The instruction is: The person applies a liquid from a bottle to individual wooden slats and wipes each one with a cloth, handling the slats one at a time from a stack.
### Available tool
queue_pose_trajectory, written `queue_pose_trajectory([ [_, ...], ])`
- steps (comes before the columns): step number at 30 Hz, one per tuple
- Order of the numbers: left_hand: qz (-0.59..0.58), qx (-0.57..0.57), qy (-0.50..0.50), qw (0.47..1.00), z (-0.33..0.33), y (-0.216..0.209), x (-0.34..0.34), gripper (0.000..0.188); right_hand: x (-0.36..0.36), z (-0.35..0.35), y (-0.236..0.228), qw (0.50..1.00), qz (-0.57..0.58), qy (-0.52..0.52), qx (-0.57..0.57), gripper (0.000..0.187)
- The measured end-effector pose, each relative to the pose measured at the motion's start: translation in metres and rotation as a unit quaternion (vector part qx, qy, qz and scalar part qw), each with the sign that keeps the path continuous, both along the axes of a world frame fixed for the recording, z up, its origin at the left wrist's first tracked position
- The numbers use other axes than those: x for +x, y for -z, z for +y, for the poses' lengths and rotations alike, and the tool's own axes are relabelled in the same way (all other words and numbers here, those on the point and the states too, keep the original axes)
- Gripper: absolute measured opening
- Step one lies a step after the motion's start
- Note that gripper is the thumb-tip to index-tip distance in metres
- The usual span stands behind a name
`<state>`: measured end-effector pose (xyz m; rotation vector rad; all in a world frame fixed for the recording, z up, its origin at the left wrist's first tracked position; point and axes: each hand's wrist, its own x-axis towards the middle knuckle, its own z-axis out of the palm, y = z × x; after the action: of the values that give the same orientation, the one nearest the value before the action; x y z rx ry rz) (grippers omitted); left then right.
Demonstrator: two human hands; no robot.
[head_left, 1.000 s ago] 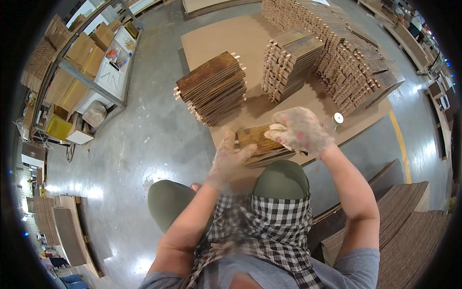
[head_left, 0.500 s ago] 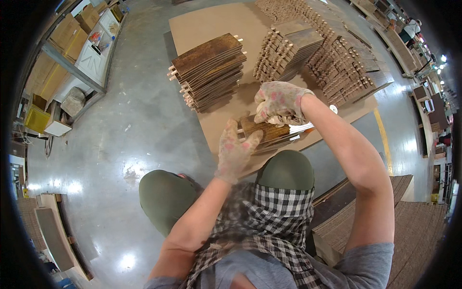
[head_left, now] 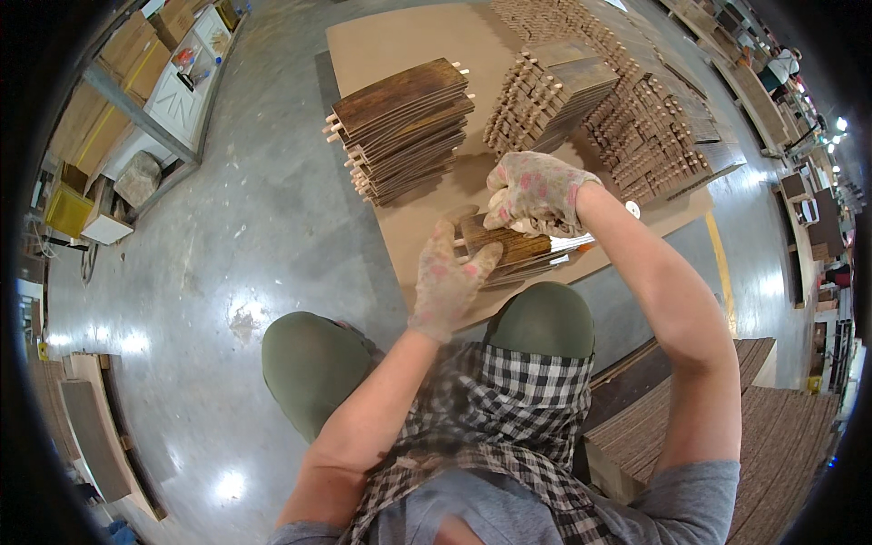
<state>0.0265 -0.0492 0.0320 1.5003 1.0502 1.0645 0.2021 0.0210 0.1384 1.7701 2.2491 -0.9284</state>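
Note:
A short stack of dark brown wooden boards [head_left: 520, 252] with pale dowel ends lies at the near edge of the cardboard sheet, just beyond my right knee. My left hand [head_left: 452, 274], in a pale glove with pink spots, grips the stack's left end, its thumb on the top board. My right hand [head_left: 542, 193], gloved alike, is closed over the far side of the same board. Crumpled off-white material shows beneath its fingers; whether it is a cloth or the glove cannot be made out. White strips [head_left: 570, 243] stick out at the stack's right end.
On the cardboard sheet [head_left: 400, 36] stand a taller stack of dark boards [head_left: 400, 127], a stack with dowel ends [head_left: 554, 95] and more rows [head_left: 654, 136] to its right. A white disc [head_left: 633, 210] lies at right. Brown panels [head_left: 727, 445] fill the lower right.
Both hands stay at the same board stack with nearly the same grip. The whole view has shifted slightly, and the far stacks appear a little to the right.

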Motion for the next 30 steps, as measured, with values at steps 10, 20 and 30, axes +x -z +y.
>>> queue_pose_trajectory([
  [10,-0.039,-0.086,0.021,0.995,0.0,-0.007,-0.003,0.057,-0.002,0.002,0.001,0.989,0.083,0.083,-0.087,0.029],
  [20,-0.029,-0.066,0.025,0.997,0.0,-0.003,-0.003,0.066,-0.025,0.013,0.001,1.0,0.018,0.012,-0.005,0.041],
  [30,0.013,-0.048,0.02,0.999,-0.001,-0.018,-0.001,0.075,-0.022,0.011,0.009,0.997,0.049,-0.004,0.054,0.042],
])
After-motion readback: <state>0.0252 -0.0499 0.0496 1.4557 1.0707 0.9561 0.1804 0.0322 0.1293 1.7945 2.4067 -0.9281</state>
